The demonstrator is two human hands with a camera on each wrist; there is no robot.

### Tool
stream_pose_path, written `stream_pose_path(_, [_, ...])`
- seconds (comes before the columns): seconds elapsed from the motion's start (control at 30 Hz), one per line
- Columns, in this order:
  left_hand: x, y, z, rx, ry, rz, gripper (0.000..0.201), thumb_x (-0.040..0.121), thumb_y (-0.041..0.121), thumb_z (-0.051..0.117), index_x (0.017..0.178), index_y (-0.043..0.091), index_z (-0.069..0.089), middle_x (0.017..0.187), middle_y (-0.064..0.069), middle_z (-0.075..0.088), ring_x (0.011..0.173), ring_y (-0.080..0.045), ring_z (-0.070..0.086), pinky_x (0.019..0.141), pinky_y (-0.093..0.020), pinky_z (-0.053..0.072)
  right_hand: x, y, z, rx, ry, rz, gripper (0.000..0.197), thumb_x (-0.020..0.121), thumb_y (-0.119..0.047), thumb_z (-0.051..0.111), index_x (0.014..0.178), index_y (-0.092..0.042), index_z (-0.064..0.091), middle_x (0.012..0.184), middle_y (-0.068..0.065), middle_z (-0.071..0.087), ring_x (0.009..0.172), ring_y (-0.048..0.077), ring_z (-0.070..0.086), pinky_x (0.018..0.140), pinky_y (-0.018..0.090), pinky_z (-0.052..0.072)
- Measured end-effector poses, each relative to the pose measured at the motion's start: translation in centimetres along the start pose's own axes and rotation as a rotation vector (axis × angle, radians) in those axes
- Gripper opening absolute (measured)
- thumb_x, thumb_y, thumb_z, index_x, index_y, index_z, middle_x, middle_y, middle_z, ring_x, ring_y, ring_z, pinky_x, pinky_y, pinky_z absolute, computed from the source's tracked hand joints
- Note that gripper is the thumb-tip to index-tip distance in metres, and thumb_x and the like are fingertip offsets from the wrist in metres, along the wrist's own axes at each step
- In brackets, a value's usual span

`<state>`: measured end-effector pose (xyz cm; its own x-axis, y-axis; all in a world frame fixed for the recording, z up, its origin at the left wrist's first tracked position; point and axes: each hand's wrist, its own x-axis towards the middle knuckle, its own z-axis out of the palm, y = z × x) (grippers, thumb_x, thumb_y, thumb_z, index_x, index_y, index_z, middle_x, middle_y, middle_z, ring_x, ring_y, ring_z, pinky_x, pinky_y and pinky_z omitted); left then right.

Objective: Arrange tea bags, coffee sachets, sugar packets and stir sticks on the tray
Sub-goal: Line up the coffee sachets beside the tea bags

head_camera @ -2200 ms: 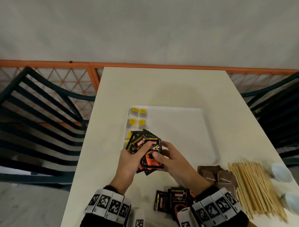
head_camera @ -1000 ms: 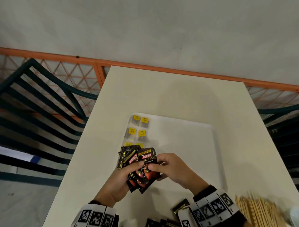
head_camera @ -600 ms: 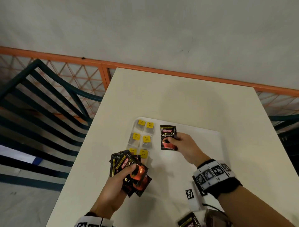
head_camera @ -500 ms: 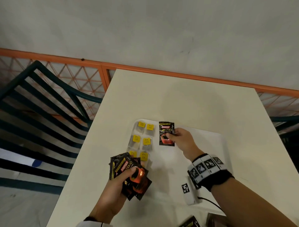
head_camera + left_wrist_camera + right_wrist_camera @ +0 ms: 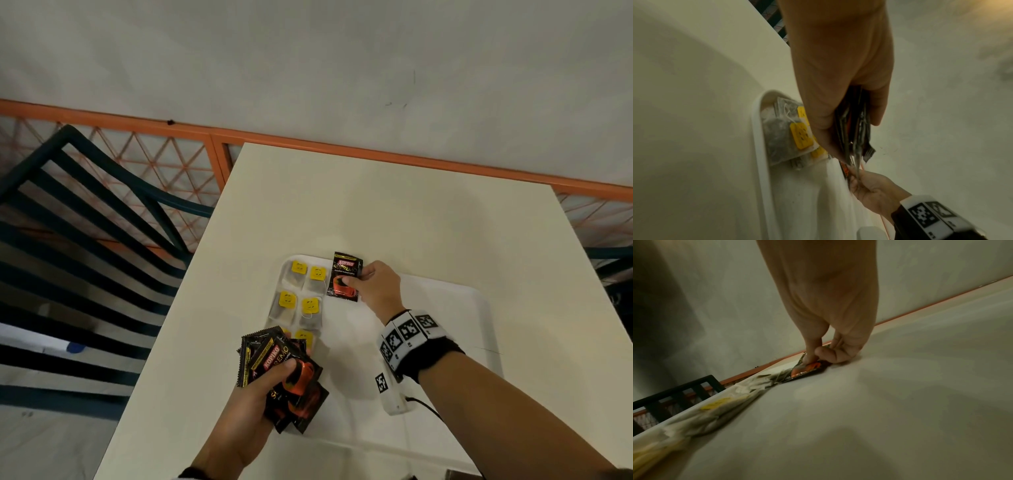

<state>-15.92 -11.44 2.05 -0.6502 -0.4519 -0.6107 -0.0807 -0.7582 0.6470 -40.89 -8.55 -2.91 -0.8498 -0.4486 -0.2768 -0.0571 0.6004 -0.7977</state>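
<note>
Right wrist band (image 5: 416, 339): black strap round my wrist, topped with white blocks set side by side, each printed with a black-and-white square code marker.
Right wrist unit (image 5: 390, 390): a white box hanging under the strap, with one more square code marker on its side.
Cable (image 5: 424, 407): thin and black, leaving the white box's lower end and curving off beneath my forearm.
Right forearm (image 5: 507, 421): bare, no sleeve from band to frame edge.
Left wrist (image 5: 191, 474): only a sliver of dark strap and a white edge shows at the bottom; details too cut off to tell.
Hands: no gloves, no rings visible.
</note>
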Motion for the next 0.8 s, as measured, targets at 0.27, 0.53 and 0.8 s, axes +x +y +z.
stream_pose_path(0.27, [0.1,0.0,0.7,0.031,-0.012,-0.011,0.041,0.07,0.012,0.064,0.111,0.013,0.065,0.102,-0.012,0.073,0.091,-0.025,0.07,0.077,-0.042,0.053,0.5,0.7,0.4,0.036,0.024,-0.025,0.04,0.07,-0.018,0.08,0.085,-0.008,0.044,0.069,-0.004,0.052,0.066,0.017,0.054,0.042,0.007,0.04])
stream_pose_path(0.53, [0.9,0.0,0.9,0.038,0.017,-0.018,0.05,0.069,0.011,0.073,0.119,0.011,0.062,0.112,-0.014,0.069,0.103,-0.03,0.065,0.082,-0.042,0.053,-1.6,-1.0,-0.7,-0.035,0.035,-0.078,0.031,0.082,-0.025,0.069,0.096,-0.005,0.049,0.08,0.006,0.057,0.075,0.018,0.053,0.053,0.011,0.034])
stream_pose_path(0.8, [2.0,0.9,1.4,0.053,0.104,0.044,0.053,0.062,0.018,0.071,0.113,0.01,0.063,0.103,-0.019,0.07,0.094,-0.034,0.067,0.071,-0.039,0.054,-8.6,-3.5,-1.9,0.011,-0.753,-0.137,0.014,0.089,-0.036,0.056,0.093,-0.022,0.057,0.084,-0.003,0.06,0.059,0.003,0.052,0.052,0.013,0.039])
